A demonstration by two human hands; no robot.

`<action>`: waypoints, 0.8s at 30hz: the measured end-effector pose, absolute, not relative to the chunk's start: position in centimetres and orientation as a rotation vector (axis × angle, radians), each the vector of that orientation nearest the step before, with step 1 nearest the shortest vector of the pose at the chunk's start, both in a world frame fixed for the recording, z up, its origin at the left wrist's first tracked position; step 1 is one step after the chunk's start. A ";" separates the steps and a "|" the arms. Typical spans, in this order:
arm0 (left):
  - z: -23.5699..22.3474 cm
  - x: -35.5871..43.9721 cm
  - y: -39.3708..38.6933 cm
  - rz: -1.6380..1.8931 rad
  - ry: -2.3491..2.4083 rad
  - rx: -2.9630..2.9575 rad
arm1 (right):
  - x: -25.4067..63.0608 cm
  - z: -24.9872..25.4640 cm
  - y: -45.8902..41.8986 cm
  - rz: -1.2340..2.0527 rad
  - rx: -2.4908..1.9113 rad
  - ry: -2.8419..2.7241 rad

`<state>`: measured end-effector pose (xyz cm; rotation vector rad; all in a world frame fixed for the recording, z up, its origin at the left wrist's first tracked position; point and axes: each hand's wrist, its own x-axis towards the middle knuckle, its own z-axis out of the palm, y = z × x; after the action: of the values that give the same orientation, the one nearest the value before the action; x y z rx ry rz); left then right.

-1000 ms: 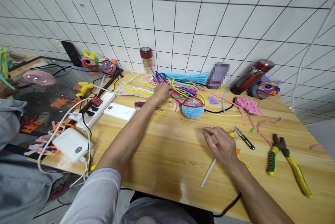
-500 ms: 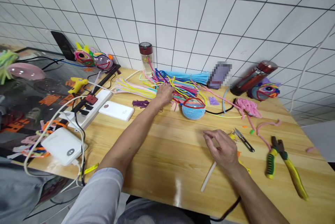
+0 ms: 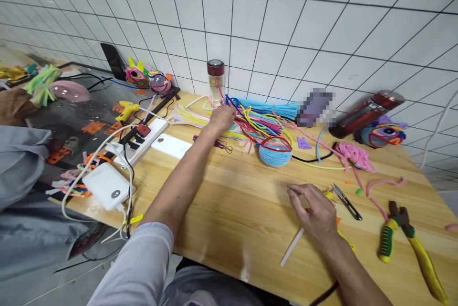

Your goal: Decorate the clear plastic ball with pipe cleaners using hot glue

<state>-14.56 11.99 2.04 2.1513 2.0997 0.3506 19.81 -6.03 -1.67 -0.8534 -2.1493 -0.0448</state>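
Observation:
My left hand [image 3: 222, 120] reaches into a loose heap of coloured pipe cleaners [image 3: 263, 122] near the wall; its fingers are curled down on them and partly hidden. To the right of the heap sits a ball wound with light-blue pipe cleaner [image 3: 275, 154], with a red loop on its upper part. My right hand [image 3: 317, 213] rests low over the table with thumb and forefinger bent together; no object shows between them. Beneath it, mostly covered, lies a yellow glue gun [image 3: 346, 239], and a white glue stick [image 3: 291, 248] pokes out on the left.
Thread snips [image 3: 346, 202] and green-yellow pliers [image 3: 402, 229] lie at right, by pink pipe cleaners [image 3: 356, 156]. A dark red flask [image 3: 368, 113] leans near the wall. A power strip [image 3: 146, 141], power banks [image 3: 107, 186] and cables are at left, near a co-worker's hand [image 3: 16, 106].
The view has turned left, bringing a co-worker's hand and sleeve into sight. My left hand has shifted left along the pipe cleaners; my right hand has stayed put.

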 end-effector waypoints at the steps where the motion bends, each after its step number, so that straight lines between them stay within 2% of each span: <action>1: 2.5 -15.9 12.0 0.317 2.111 2.126 | 19.8 -1.6 -6.0 -0.050 -0.849 -2.148; 8: 2.5 -21.2 10.6 0.160 2.133 2.031 | 19.5 -1.7 -6.0 -0.021 -0.796 -2.150; 24: 1.5 -19.7 8.2 0.056 2.159 2.127 | 19.5 -2.0 -6.0 -0.053 -0.757 -2.176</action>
<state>-19.73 8.19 1.49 2.1275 2.1592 0.0563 19.47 -5.97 -1.98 -0.7569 -2.1755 -0.0531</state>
